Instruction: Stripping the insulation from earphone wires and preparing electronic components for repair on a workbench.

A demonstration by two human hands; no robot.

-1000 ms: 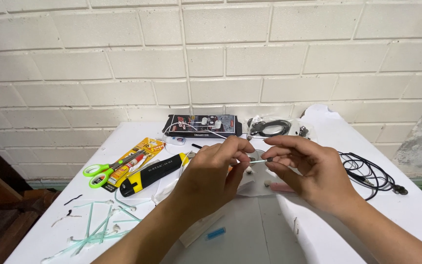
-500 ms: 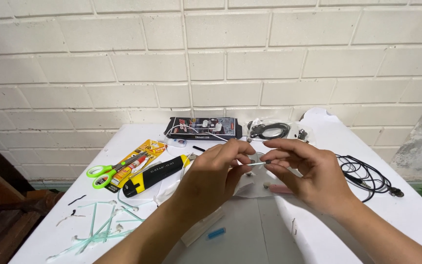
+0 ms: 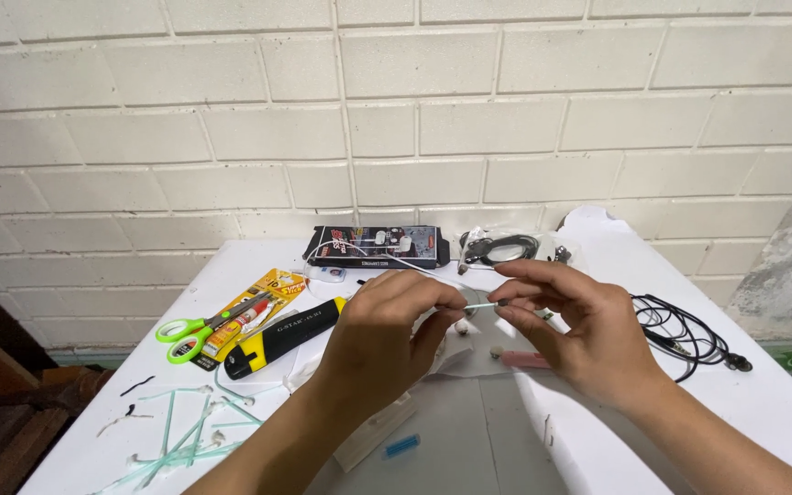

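Both hands sit a touch lower and closer to the camera than half a second ago, the pinch between them unchanged. Left hand [image 3: 387, 335] and right hand [image 3: 572, 328] hold a thin pale wire [image 3: 480, 304] stretched between their fingertips, each thumb and forefinger closed on one end, the remaining right fingers fanned loose. Directly beneath the hands lies a sheet of white paper [image 3: 469, 359] with one small pink piece [image 3: 524, 359] on it, partly covered by the right palm; two small white bits beside it are too tiny to identify. Beyond the hands, against the brick wall, rest one black flat package [image 3: 378, 246] and one clear bag with a coiled black cable [image 3: 504, 247]. Out past the right hand a loose black cable [image 3: 685, 330] sprawls on the white table [image 3: 763, 403]. Left of the left hand are one black-and-yellow utility knife [image 3: 281, 335], one glue tube on a yellow card [image 3: 247, 313] and one pair of green-handled scissors [image 3: 192, 332]. Nearer the left forearm lie several pale green strips [image 3: 181, 431], tangled so the count is unclear. Below the wrists sit one small blue piece [image 3: 402, 446] and a white block [image 3: 373, 435], half hidden by the left forearm.
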